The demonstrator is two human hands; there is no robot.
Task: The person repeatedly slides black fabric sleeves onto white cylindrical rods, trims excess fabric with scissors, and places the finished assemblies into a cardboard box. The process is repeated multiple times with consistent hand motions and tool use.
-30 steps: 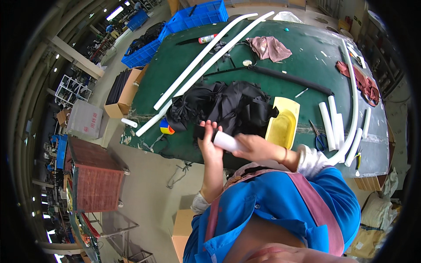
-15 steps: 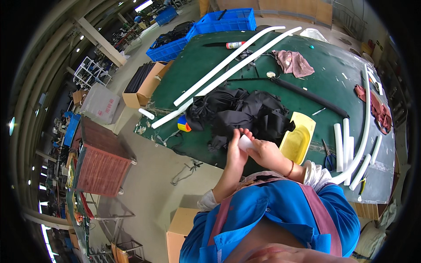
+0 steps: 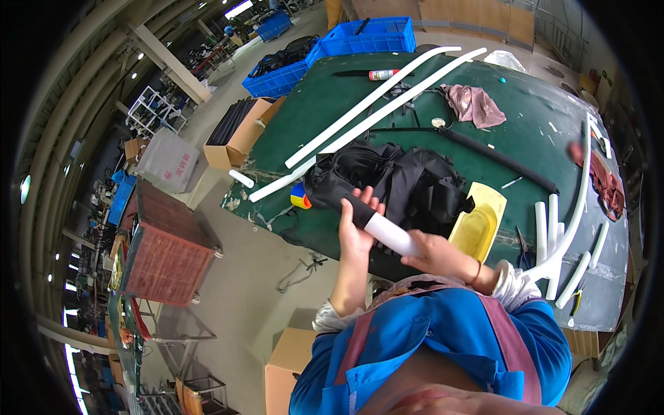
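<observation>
Head view shows us a green tabletop (image 3: 529, 128) spreading away before us. Two long white tubes (image 3: 356, 113) lie slantwise over its left part. Nearer to us, a heap of black fabric (image 3: 425, 181) sits crumpled, with a yellow tray (image 3: 478, 225) just beside it on the right. Between us and the heap, at the tabletop's near edge, we hold a short white tube (image 3: 389, 234) at a tilt, its far end inside a black sleeve (image 3: 358, 210); we cannot tell whether the sleeve joins the heap. Our right hand (image 3: 440, 254) is closed around the tube's near end, while our left hand (image 3: 355, 235) clasps the sleeve between thumb and curled fingers.
</observation>
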